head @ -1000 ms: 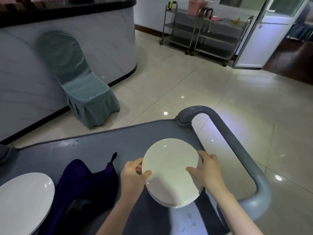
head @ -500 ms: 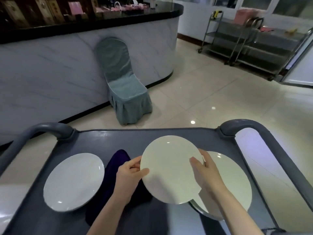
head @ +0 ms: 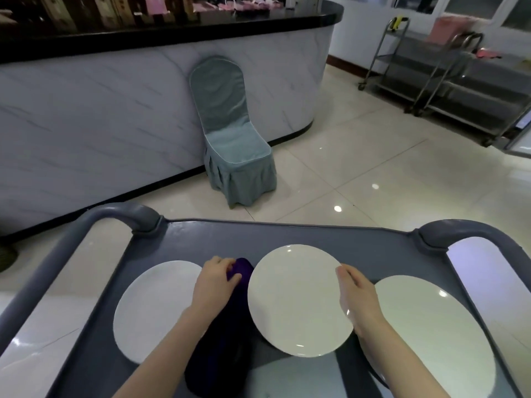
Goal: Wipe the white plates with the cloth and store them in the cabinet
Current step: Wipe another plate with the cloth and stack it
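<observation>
Left hand (head: 217, 284) fingers curled, pinching dark purple cloth (head: 242, 272) on grey plastic cart top (head: 287, 234). Right hand (head: 357, 297) grips right rim of middle round white plate (head: 296, 300), fingers together. Left white plate (head: 155, 308) and right white plate (head: 436, 334) flank it.

Three white plates (head: 298, 300); one purple cloth (head: 242, 272); one grey cart (head: 316, 234); one covered chair (head: 230, 133) (teal).

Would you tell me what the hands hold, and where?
Left hand grips the purple cloth, far end; right hand holds the middle plate, right rim.
</observation>
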The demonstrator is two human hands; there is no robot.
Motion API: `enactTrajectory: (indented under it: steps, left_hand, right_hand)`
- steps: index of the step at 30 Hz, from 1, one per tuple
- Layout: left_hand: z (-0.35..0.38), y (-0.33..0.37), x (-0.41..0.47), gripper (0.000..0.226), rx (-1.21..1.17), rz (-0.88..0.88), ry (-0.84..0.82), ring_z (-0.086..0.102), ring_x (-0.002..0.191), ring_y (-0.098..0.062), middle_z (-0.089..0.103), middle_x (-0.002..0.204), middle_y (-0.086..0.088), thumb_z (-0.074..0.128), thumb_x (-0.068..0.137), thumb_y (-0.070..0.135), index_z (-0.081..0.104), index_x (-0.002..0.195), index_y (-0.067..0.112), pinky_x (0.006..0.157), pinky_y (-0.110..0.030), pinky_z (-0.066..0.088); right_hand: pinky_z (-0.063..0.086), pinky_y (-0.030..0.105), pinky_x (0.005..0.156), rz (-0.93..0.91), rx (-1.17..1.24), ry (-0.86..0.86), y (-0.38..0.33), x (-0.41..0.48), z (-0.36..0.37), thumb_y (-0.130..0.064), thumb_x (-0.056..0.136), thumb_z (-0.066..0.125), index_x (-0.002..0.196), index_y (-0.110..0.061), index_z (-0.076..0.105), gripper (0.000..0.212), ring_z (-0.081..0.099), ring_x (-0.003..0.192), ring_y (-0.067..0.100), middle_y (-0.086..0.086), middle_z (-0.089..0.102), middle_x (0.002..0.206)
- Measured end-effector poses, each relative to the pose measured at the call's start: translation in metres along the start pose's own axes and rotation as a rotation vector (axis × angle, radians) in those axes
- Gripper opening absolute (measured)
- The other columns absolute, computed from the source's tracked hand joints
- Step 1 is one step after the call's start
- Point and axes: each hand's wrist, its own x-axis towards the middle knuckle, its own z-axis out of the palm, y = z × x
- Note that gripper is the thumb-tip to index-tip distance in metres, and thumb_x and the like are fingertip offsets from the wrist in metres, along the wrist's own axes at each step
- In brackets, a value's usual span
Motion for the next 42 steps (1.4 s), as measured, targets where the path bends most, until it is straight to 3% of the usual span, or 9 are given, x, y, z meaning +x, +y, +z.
enactTrajectory:
  steps: [5,9,14,21,26,29,34,37,42]
  left_hand:
    - [0.02,-0.012,0.034,0.049,0.27,0.001,-0.205,0.046,0.121,-0.024,0.051,0.125,-0.005,0.066,0.089,0.037,0.051,0.128,0.014,0.093,-0.033,0.044]
    - [0.028,-0.016,0.05,0.027,0.214,-0.086,-0.225,0.054,0.1,-0.024,0.058,0.108,-0.006,0.065,0.09,0.036,0.052,0.098,0.013,0.078,-0.033,0.045]
    - [0.011,0.003,0.049,0.033,-0.143,-0.085,-0.163,0.046,0.065,-0.018,0.05,0.07,0.0,0.059,0.095,0.031,0.036,0.077,0.017,0.057,-0.032,0.033]
    - [-0.047,0.081,0.018,0.031,-0.503,-0.045,-0.022,0.034,0.056,-0.008,0.042,0.064,0.006,0.058,0.096,0.03,0.037,0.079,0.014,0.055,-0.022,0.034]
    - [-0.04,0.128,-0.049,0.022,-0.488,0.288,-0.39,0.033,0.048,-0.006,0.042,0.053,0.013,0.065,0.092,0.026,0.047,0.085,0.016,0.052,-0.016,0.031]
    - [-0.018,0.123,-0.069,0.021,-0.279,0.466,-0.518,0.06,0.076,0.0,0.067,0.087,0.012,0.054,0.098,0.022,0.061,0.115,0.012,0.075,-0.013,0.046]
    - [-0.008,0.098,-0.06,0.03,0.104,0.858,-0.193,0.055,0.111,-0.011,0.063,0.124,0.013,0.057,0.087,0.03,0.069,0.114,0.029,0.084,-0.034,0.054]
    - [-0.008,0.102,-0.071,0.042,0.154,0.867,-0.349,0.024,0.146,-0.008,0.037,0.153,0.016,0.046,0.095,0.036,0.051,0.137,0.039,0.117,-0.038,0.028]
    - [-0.001,0.124,-0.086,0.057,0.377,0.939,-0.377,-0.005,0.15,-0.017,0.005,0.163,0.017,0.025,0.099,0.03,0.014,0.155,0.035,0.115,-0.044,0.0]
  right_hand:
    - [0.05,0.027,0.068,0.035,0.024,0.018,0.002,0.011,0.008,-0.019,0.098,0.057,0.088,-0.018,0.073,0.019,0.068,0.076,0.013,-0.004,0.075,0.085]
    - [0.052,0.03,0.07,0.064,0.014,0.021,0.005,0.019,0.011,-0.021,0.098,0.058,0.085,-0.016,0.074,0.022,0.067,0.074,0.015,-0.004,0.075,0.081]
    - [0.049,0.03,0.069,0.134,0.022,0.017,0.008,0.024,0.008,-0.03,0.096,0.059,0.067,-0.008,0.066,0.037,0.059,0.063,0.017,0.001,0.067,0.07]
    - [0.038,0.032,0.069,0.059,0.015,0.025,0.012,0.022,0.006,-0.039,0.093,0.061,0.065,-0.001,0.046,0.049,0.042,0.069,0.017,0.004,0.045,0.069]
    - [0.036,0.031,0.065,0.011,0.093,0.101,0.01,0.012,0.006,-0.032,0.097,0.058,0.069,0.007,0.045,0.05,0.041,0.068,0.018,0.007,0.045,0.07]
    - [0.028,0.031,0.06,-0.037,0.135,0.144,0.0,0.004,0.003,-0.029,0.098,0.058,0.066,-0.01,0.036,0.043,0.029,0.065,0.019,0.005,0.03,0.065]
    - [0.034,0.032,0.064,0.012,0.219,0.151,0.0,0.0,-0.01,-0.033,0.096,0.06,0.064,-0.011,0.042,0.043,0.036,0.064,0.02,0.005,0.039,0.064]
    - [0.036,0.035,0.069,0.021,0.273,0.148,-0.002,-0.002,-0.014,-0.041,0.09,0.063,0.074,-0.013,0.051,0.034,0.039,0.071,0.021,0.005,0.042,0.075]
    - [0.038,0.035,0.066,0.02,0.316,0.126,-0.009,-0.009,-0.012,-0.041,0.09,0.061,0.07,-0.001,0.053,0.045,0.043,0.069,0.022,0.008,0.046,0.07]
